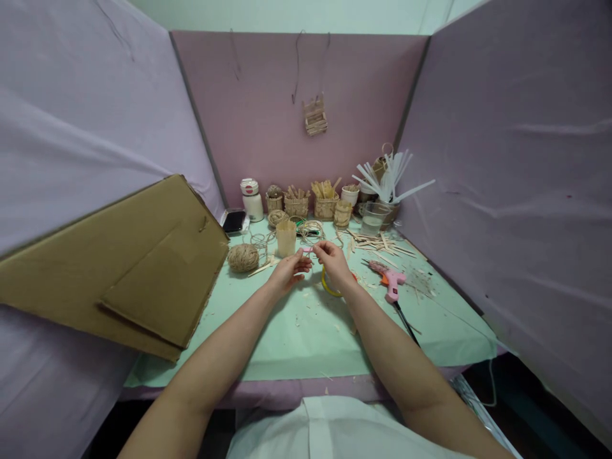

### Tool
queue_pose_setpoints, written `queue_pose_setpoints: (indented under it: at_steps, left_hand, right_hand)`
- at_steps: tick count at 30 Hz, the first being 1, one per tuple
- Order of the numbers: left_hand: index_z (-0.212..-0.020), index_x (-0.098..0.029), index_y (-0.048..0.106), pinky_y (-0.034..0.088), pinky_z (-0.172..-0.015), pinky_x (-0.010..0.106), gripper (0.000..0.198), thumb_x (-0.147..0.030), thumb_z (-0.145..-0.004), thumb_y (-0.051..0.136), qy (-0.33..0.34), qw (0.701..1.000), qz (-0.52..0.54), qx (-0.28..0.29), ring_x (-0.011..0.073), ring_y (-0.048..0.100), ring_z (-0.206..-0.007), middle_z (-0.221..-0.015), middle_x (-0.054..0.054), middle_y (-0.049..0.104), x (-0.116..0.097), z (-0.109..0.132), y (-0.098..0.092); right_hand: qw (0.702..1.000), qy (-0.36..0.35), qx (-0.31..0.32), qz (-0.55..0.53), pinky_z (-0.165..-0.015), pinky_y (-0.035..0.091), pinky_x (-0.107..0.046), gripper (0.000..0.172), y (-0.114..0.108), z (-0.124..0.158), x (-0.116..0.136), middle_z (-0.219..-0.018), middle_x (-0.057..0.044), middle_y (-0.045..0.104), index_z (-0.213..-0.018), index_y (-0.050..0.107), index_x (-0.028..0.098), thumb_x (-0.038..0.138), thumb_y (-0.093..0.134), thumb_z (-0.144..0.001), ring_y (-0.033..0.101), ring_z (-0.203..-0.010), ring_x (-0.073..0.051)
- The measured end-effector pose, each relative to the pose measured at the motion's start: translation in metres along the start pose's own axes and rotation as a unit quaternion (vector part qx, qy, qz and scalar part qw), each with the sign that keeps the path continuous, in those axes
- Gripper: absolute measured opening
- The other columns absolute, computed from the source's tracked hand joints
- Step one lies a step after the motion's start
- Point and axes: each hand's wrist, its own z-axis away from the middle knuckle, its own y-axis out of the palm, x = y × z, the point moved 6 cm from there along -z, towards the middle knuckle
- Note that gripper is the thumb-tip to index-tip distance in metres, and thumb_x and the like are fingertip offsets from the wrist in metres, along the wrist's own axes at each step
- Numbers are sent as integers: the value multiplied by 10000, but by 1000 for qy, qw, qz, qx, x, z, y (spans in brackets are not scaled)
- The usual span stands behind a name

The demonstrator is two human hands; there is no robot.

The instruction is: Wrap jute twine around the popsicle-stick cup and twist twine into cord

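Above the middle of the table, a small pink piece (307, 250) spans the gap between my fingertips; its exact kind is too small to tell. My left hand (290, 271) pinches one end with thumb and forefinger, the other fingers loosely curled. At the opposite end, my right hand (333, 262) pinches it too. Under the right wrist lies a yellow ring-shaped thing (329, 285), partly hidden by the hand. Just behind the left hand stands a pale tan cup-like holder (285, 238). A ball of twine (243, 257) rests to the left.
A pink glue gun (392, 282) lies at right with its black cord toward the front edge. Thin wooden sticks (377, 243) are scattered behind it. Along the back stand stick-filled baskets (326, 208), a white jar (253, 205) and a clear cup (373, 220). Cardboard (138, 274) leans at left.
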Motion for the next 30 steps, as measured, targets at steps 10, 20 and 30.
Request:
queue_pose_setpoints:
  at_steps: [10, 20, 30]
  left_hand:
    - [-750, -155, 624, 417, -594, 258, 239, -380, -676, 654, 238, 953, -173, -71, 120, 538, -591, -643, 8, 604, -31, 2, -10]
    - [-747, -150, 589, 467, -617, 246, 300, -362, -599, 742, 220, 970, 41, -97, 100, 584, -598, -645, -13, 603, -37, -5, -26]
    - [-762, -171, 543, 436, -579, 178, 326, -330, -584, 764, 341, 867, 214, -293, 43, 533, -555, -663, -46, 547, -75, 12, -88]
  right_hand:
    - [997, 6, 81, 14, -576, 401, -239, 244, 13, 4, -2, -732, -2, 588, -801, 590, 189, 429, 556, -768, 512, -671, -132]
    - [975, -95, 74, 185, -786, 429, -320, 152, 13, 7, 1, -888, -47, 679, -837, 686, 200, 246, 575, -744, 587, -830, -179]
    - [972, -76, -219, 42, -615, 442, -273, 338, -52, -8, 10, -790, -47, 635, -963, 646, 142, 384, 488, -788, 543, -641, -141]
